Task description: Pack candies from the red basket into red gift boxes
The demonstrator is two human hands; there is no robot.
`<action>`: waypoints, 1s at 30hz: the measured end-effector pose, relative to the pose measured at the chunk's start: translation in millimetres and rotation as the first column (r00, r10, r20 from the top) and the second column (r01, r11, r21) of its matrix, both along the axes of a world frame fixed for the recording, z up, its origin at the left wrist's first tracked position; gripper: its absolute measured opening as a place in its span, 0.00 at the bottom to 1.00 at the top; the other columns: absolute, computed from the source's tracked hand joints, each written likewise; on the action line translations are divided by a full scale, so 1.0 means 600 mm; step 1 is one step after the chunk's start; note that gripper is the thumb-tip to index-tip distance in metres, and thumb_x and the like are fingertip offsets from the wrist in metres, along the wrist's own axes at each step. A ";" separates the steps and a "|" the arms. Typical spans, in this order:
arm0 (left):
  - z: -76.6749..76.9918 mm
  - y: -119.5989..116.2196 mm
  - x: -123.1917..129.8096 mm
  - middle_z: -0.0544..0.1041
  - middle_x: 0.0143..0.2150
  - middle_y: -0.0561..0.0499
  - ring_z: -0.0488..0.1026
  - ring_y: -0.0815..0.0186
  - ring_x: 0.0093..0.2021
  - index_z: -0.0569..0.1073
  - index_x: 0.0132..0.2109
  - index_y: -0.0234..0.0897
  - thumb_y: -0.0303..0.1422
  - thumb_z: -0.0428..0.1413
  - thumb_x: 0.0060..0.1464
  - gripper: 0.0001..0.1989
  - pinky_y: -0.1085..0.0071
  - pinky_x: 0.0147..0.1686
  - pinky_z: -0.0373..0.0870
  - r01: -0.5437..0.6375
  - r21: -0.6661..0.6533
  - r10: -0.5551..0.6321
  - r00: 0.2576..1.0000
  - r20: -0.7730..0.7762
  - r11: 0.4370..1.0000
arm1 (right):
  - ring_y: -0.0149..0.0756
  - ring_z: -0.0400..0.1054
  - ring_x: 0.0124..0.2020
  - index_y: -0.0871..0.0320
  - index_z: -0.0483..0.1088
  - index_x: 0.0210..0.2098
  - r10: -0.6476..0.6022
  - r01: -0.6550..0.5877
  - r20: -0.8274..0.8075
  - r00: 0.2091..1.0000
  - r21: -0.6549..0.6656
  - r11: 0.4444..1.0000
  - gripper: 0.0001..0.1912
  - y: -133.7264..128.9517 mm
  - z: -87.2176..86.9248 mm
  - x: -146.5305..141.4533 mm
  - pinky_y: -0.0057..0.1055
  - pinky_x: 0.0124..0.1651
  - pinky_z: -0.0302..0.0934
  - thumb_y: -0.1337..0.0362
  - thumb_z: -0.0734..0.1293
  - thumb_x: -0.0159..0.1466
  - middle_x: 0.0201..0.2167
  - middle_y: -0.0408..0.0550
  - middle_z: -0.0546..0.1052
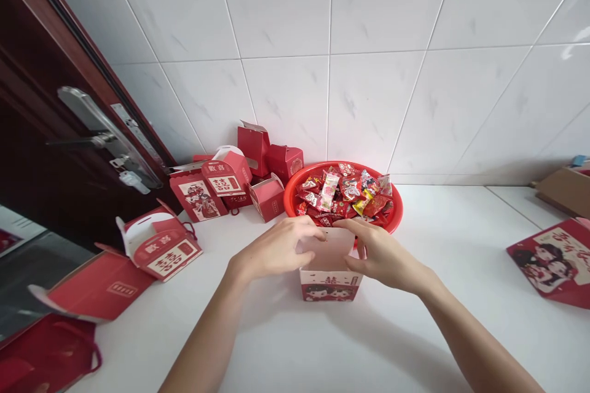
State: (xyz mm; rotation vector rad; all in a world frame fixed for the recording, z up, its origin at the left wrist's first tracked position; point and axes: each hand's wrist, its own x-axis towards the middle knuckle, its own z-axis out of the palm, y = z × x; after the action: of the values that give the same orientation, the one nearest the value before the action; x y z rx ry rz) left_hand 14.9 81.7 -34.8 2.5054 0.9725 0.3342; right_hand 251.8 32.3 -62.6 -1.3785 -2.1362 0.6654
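Observation:
An open red-and-white box [330,285] with cartoon faces on its front stands on the white surface, its inside facing up. At its left edge is my left hand [279,249], thumb and fingers apart around the rim. My right hand [385,253] is at the right edge in the same way, fingers curved and apart. Whether either hand presses on the card is hard to tell. Just behind the box sits a red basket [397,209] filled with wrapped candies [353,187], partly hidden by my hands.
Several red boxes [224,181] stand at the back left, and more [110,282] line the left edge beside a dark door [41,104]. Another red box [557,261] lies at the right, near a brown carton [565,192]. A tiled wall [369,92] rises behind.

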 end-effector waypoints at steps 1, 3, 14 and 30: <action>0.001 0.001 -0.003 0.81 0.50 0.50 0.79 0.59 0.46 0.80 0.52 0.43 0.24 0.56 0.53 0.21 0.67 0.47 0.73 -0.005 -0.007 0.005 1.000 -0.015 1.000 | 0.35 0.72 0.31 0.54 0.71 0.58 0.022 -0.022 0.020 1.000 -0.001 1.000 0.27 0.001 0.003 0.005 0.29 0.32 0.64 0.74 0.67 0.59 0.43 0.48 0.80; 0.002 0.001 -0.006 0.81 0.50 0.50 0.79 0.59 0.46 0.80 0.52 0.43 0.23 0.54 0.51 0.23 0.67 0.47 0.73 -0.022 -0.017 0.021 0.999 -0.042 1.000 | 0.36 0.72 0.32 0.54 0.72 0.58 0.045 -0.044 0.052 0.998 -0.008 0.999 0.27 0.003 0.007 0.016 0.29 0.32 0.64 0.72 0.68 0.59 0.41 0.47 0.81; 0.020 -0.008 -0.006 0.77 0.59 0.49 0.78 0.58 0.53 0.83 0.48 0.48 0.37 0.57 0.64 0.11 0.67 0.49 0.75 0.079 -0.105 -0.082 0.996 -0.023 0.991 | 0.41 0.78 0.37 0.56 0.79 0.44 -0.053 0.078 -0.271 0.961 0.085 0.993 0.15 0.055 0.003 0.077 0.36 0.40 0.72 0.53 0.65 0.69 0.41 0.51 0.84; -0.019 0.060 -0.021 0.84 0.48 0.46 0.81 0.57 0.49 0.83 0.44 0.40 0.44 0.57 0.64 0.14 0.65 0.52 0.78 -0.056 -0.066 0.077 0.919 0.387 0.996 | 0.50 0.72 0.47 0.58 0.80 0.42 -0.473 0.421 0.288 0.833 0.226 0.879 0.20 0.187 -0.044 0.094 0.37 0.46 0.61 0.78 0.64 0.55 0.41 0.55 0.83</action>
State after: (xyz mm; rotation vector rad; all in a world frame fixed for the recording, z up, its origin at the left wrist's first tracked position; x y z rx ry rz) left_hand 2.6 117.8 -46.3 2.2381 0.8883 0.7835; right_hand 308.4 144.4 -88.8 -1.9244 -1.9321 0.0781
